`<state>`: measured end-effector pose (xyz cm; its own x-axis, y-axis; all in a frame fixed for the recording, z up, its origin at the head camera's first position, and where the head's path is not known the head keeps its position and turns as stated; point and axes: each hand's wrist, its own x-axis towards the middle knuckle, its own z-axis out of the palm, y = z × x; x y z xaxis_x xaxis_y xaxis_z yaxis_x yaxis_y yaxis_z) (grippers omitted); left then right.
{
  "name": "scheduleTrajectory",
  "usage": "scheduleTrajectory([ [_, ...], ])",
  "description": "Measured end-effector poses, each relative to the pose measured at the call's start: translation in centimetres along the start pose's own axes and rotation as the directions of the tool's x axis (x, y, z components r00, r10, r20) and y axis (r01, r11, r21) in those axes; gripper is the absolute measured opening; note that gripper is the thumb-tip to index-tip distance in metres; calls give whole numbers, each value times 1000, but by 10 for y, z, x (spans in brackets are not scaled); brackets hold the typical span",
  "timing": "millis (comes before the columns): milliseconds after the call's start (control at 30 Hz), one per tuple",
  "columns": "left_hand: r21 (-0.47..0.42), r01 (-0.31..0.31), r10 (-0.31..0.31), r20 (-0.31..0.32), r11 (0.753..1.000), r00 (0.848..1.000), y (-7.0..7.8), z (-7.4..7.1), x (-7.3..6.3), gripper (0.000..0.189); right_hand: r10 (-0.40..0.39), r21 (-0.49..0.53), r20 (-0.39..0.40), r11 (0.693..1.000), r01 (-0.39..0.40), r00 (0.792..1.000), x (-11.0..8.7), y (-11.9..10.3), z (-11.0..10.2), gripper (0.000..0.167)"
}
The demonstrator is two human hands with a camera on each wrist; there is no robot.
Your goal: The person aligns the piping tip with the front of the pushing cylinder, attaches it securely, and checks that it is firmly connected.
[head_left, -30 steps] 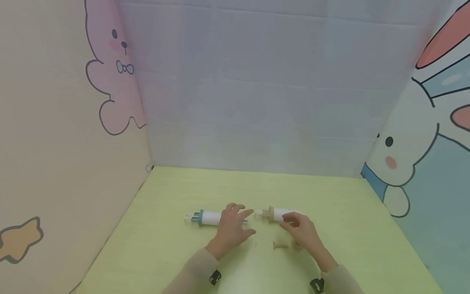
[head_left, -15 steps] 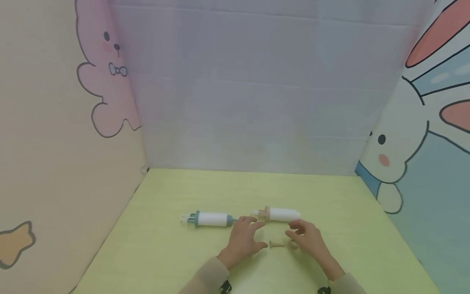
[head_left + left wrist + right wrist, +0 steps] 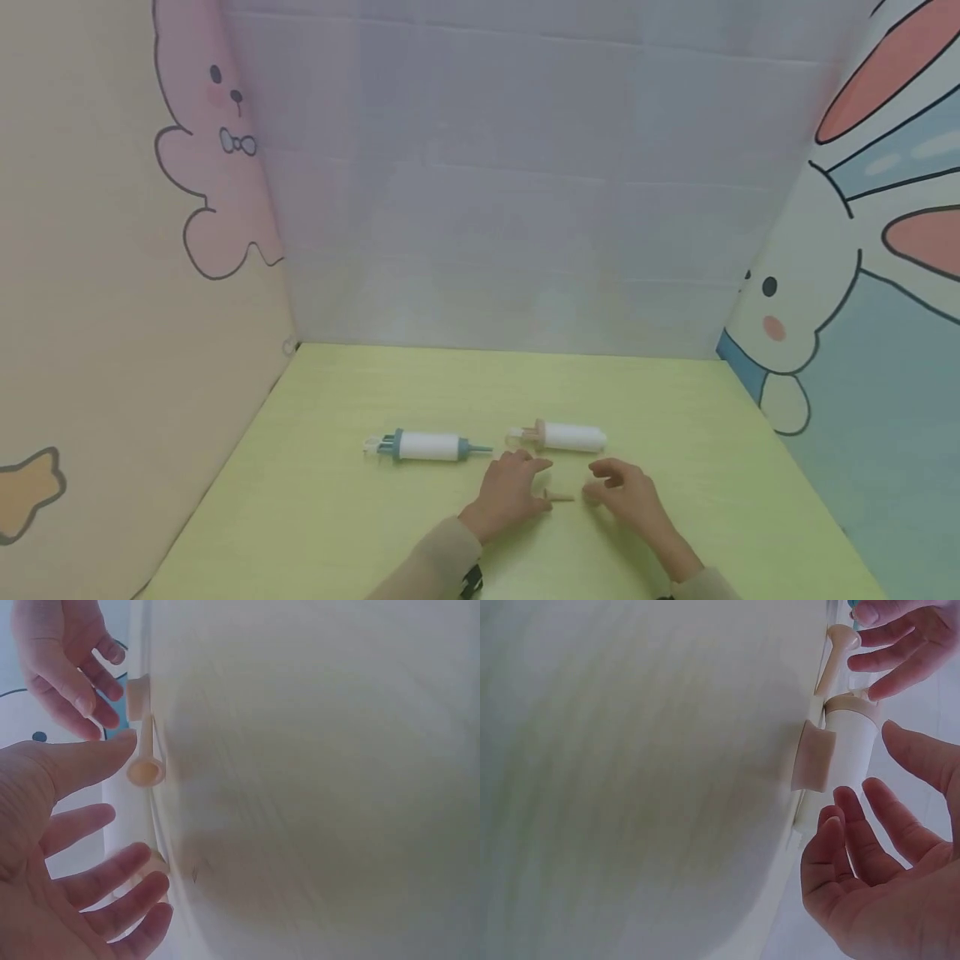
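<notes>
Two syringe-like tubes lie on the table, a white one with teal ends (image 3: 429,447) and a white one with beige ends (image 3: 573,437). In front of them is a small beige funnel-shaped nozzle (image 3: 561,497). My left hand (image 3: 510,493) is beside its wide end, thumb tip right by it, fingers spread. My right hand (image 3: 632,500) hovers near a short beige ring (image 3: 814,759), which it mostly hides in the head view. Its fingers are loosely bent with nothing between them. In the left wrist view the nozzle's flared opening (image 3: 145,772) faces the camera.
The yellow-green table (image 3: 315,525) meets a pale back wall (image 3: 480,183). Side panels with cartoon prints, a pink bear (image 3: 225,192) and a white rabbit (image 3: 802,325), stand left and right.
My left hand has come away from the teal-ended tube, rightward and toward me, to the nozzle. My right hand has moved from the beige-ended tube down toward the ring.
</notes>
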<state>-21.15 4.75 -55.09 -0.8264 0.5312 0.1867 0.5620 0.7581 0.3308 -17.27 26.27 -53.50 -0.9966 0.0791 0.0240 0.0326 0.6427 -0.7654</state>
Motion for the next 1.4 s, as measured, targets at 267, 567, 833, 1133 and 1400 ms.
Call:
scheduleTrajectory([
  [267, -10, -20, 20, -1, 1000, 1000, -1, 4, 4, 40, -6, -23, 15, 1000, 7, 1000, -1, 2, 4, 31],
  [567, -21, -8, 9, 36, 1000, 999, 0, 5, 5, 30, -79, -93, 111, 992, 90, 991, -3, 5, 9, 41],
  [833, -26, -18, 20, 59, 1000, 998, 0, 3, 6, 16, -106, -208, 115, 970, 128, 988, 2, 5, 15, 42],
  [1133, -34, -42, 43, 44, 999, 998, 2, 1, 3, 14, -147, -229, 120, 958, 171, 982, -1, 7, 13, 36],
  [1400, -113, -46, 52, 45, 993, 998, -2, 1, 2, 10, -126, -129, 155, 981, 146, 980, -1, 6, 4, 29],
])
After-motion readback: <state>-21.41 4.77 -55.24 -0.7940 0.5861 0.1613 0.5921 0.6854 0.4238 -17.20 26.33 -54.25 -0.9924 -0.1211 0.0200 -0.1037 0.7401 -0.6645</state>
